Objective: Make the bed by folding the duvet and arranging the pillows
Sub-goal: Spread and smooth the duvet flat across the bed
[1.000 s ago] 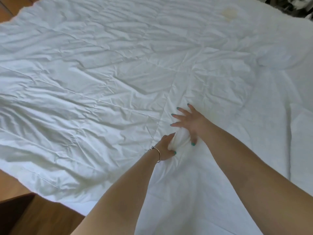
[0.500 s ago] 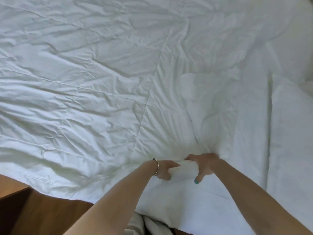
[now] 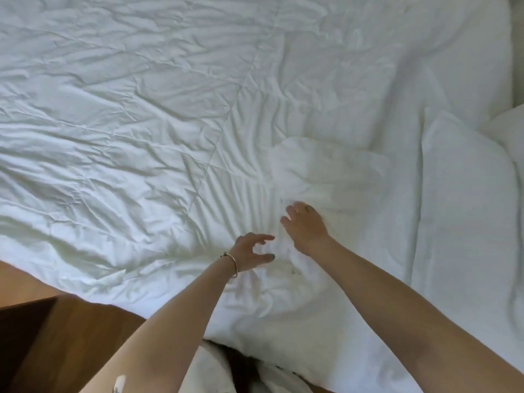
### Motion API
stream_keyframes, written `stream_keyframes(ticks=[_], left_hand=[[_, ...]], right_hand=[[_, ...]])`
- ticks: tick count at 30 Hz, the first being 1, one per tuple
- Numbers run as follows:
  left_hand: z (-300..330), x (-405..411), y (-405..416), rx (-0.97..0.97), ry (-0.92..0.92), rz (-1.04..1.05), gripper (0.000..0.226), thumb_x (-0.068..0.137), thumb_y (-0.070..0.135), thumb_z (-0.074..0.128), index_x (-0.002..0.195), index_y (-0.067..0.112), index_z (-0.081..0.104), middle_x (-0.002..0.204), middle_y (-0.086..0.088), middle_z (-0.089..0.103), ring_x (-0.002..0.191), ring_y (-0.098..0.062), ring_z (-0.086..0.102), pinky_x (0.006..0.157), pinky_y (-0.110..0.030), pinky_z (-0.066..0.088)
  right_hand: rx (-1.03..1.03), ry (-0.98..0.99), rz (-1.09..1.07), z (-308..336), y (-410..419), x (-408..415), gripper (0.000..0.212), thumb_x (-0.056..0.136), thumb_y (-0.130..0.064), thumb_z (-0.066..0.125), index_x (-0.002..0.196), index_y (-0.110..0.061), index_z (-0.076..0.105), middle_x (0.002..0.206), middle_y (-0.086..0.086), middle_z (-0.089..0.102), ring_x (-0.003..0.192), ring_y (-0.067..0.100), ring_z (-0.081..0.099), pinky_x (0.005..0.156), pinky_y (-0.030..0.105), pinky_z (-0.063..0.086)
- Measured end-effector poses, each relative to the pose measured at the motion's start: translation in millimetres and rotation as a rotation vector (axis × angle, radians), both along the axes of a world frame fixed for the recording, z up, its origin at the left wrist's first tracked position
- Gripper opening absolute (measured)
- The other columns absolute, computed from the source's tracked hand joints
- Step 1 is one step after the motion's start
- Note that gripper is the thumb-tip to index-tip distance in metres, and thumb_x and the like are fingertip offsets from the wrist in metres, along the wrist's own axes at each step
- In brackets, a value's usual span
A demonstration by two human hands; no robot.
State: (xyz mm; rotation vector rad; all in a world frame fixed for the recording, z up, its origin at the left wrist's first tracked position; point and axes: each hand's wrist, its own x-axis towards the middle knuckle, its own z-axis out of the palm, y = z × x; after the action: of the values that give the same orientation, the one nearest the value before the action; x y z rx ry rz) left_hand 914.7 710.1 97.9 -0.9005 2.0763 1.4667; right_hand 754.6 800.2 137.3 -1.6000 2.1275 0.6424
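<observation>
Head view. A white quilted duvet (image 3: pixel 141 131) covers nearly the whole frame, heavily wrinkled, with stitched seams running diagonally across it. Its near edge hangs over the side of the bed above a wooden floor (image 3: pixel 79 336) at lower left.

Left hand (image 3: pixel 253 250) — fingers spread and curved, thumb held apart from the index finger, nothing between them. It sits just over the bunched cloth; whether the fingertips touch the fabric I cannot tell. A thin bangle (image 3: pixel 233 264) circles the wrist. The thumbnail is painted teal.

Right hand (image 3: pixel 304 224) — palm down, fingers loosely extended and slightly parted, resting on or just above the duvet near a raised fold (image 3: pixel 312 165). It grips nothing. Motion blur softens the fingertips, so contact is uncertain.

The two hands are close together, left nearer the bed edge, right farther in. Creases radiate outward from the patch of cloth between and below them.

A pillow (image 3: pixel 465 208) in a white case lies at right, lengthwise, just beside the duvet's gathered area. A second pillow corner (image 3: pixel 510 129) shows at the far right edge.
</observation>
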Motion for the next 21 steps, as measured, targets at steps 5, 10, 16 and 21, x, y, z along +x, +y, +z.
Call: stream_keyframes(ticks=[5,10,16,21], left_hand=[[17,-62,48,0.152,0.028,0.184,0.094,0.076,0.047,0.076,0.150,0.038,0.017,0.148,-0.001,0.029,0.139,-0.019,0.030,0.114,-0.035,0.028],[21,-104,106,0.103,0.069,0.331,0.128,0.066,0.046,0.084,0.150,0.035,-0.013,0.157,-0.001,-0.003,0.145,-0.021,0.017,0.114,-0.041,0.025],[26,-113,147,0.175,0.094,0.215,0.137,0.064,0.043,0.086,0.144,0.043,-0.025,0.157,-0.004,0.019,0.142,-0.021,0.028,0.114,-0.037,0.027],[53,-128,186,0.095,0.091,-0.075,0.126,0.064,0.059,0.080,0.147,0.046,-0.013,0.139,0.006,0.044,0.134,-0.026,0.031,0.111,-0.044,0.030]], right_hand=[[-0.126,0.131,-0.258,12,6,-55,0.099,0.081,-0.014,0.068,0.149,-0.045,0.003,0.156,0.010,-0.027,0.142,0.049,0.005,0.109,0.067,0.018],[-0.084,-0.215,-0.516,19,54,-77,0.112,0.083,0.005,0.056,0.142,-0.060,-0.014,0.140,0.013,0.025,0.092,0.031,0.054,0.072,0.036,0.050],[-0.173,-0.269,-0.806,18,193,-65,0.109,0.083,-0.007,0.058,0.135,-0.065,-0.019,0.141,0.008,0.036,0.101,0.032,0.058,0.081,0.039,0.053],[-0.336,-0.248,-1.031,27,270,4,0.103,0.084,0.000,0.044,0.141,-0.061,-0.015,0.144,0.005,0.037,0.090,0.025,0.059,0.070,0.030,0.049]])
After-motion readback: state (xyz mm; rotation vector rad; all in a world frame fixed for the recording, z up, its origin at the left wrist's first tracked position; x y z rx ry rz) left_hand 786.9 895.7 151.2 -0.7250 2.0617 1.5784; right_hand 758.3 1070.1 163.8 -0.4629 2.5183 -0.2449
